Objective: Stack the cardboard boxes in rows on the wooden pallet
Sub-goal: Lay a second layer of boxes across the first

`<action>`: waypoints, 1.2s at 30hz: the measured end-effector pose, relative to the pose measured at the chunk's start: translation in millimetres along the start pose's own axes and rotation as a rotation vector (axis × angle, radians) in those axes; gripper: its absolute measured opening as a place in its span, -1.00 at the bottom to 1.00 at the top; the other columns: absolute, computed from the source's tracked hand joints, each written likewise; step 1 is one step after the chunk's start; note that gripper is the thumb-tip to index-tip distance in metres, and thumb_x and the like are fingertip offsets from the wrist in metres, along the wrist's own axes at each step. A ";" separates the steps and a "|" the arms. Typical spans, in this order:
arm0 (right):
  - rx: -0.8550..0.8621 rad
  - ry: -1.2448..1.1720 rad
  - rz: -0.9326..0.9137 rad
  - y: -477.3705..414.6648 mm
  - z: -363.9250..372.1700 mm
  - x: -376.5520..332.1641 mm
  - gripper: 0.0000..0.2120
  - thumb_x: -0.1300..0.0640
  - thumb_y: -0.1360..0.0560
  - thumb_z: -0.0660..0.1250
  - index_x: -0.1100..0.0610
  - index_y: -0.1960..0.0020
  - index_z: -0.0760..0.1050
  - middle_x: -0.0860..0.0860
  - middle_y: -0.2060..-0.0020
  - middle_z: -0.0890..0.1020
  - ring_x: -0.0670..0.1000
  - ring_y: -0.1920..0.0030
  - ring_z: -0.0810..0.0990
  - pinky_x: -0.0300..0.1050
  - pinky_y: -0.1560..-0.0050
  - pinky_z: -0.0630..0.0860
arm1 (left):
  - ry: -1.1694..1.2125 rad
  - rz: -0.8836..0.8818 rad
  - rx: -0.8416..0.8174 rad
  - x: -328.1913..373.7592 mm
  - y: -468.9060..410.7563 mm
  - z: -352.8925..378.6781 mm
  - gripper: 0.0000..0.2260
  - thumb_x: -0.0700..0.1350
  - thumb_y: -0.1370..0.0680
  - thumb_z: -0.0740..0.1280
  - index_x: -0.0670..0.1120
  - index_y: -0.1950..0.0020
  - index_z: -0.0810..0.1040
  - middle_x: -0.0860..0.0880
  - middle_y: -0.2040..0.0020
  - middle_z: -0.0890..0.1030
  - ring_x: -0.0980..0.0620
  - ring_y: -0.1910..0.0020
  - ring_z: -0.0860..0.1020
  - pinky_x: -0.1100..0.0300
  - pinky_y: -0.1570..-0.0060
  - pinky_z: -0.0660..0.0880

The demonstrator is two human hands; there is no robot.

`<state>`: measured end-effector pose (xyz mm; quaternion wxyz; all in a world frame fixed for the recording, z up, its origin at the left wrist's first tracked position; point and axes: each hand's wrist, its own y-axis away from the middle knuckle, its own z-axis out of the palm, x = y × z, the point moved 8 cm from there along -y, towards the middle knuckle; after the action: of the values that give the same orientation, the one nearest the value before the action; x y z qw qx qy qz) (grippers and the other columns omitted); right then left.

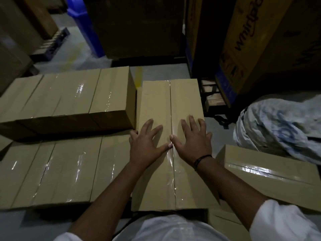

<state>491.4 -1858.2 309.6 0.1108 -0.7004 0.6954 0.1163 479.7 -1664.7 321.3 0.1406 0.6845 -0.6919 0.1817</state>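
Observation:
A long taped cardboard box [156,101] lies lengthwise in front of me, its far end pointing away. My left hand [147,141] and my right hand [192,138] press flat on its top with fingers spread, one on each side of the taped seam. To its left, several taped boxes form a near lower row [57,171] and a far row [69,96] whose tops stand higher. The pallet under them is hidden.
Another taped box [271,173] lies at an angle at my right. A white and blue plastic sack [281,124] sits beyond it. Big appliance cartons [257,40] and a blue bin [83,23] stand at the back on the grey floor.

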 end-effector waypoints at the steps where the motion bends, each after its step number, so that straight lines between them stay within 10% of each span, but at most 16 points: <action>1: -0.005 0.002 -0.003 -5.8 2.8 -3.2 -0.25 -0.46 -0.52 -0.01 -0.13 -0.60 0.06 -0.03 -0.64 -0.04 0.15 -0.60 -0.12 0.41 -0.45 0.15 | -0.002 -0.003 -0.001 -5.0 -4.6 0.9 -0.22 0.58 -0.33 0.29 0.34 -0.51 0.33 0.28 -0.61 0.10 -0.17 -0.37 0.24 -0.18 -0.29 0.43; 36: -0.119 0.062 -0.035 -329.0 110.1 -67.1 -0.30 -0.41 -0.54 -0.02 -0.07 -0.56 0.16 0.03 -0.61 0.09 0.19 -0.56 0.02 0.36 -0.36 0.28 | -0.041 -0.117 -0.188 -132.3 -309.0 53.2 -0.24 0.47 -0.41 0.35 0.26 -0.56 0.31 0.13 -0.64 0.09 -0.22 -0.44 0.20 -0.15 -0.40 0.31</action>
<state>819.0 -1757.0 224.4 0.0495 -0.7212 0.6779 0.1337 794.2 -1568.8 233.3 0.2004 0.7110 -0.6675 0.0936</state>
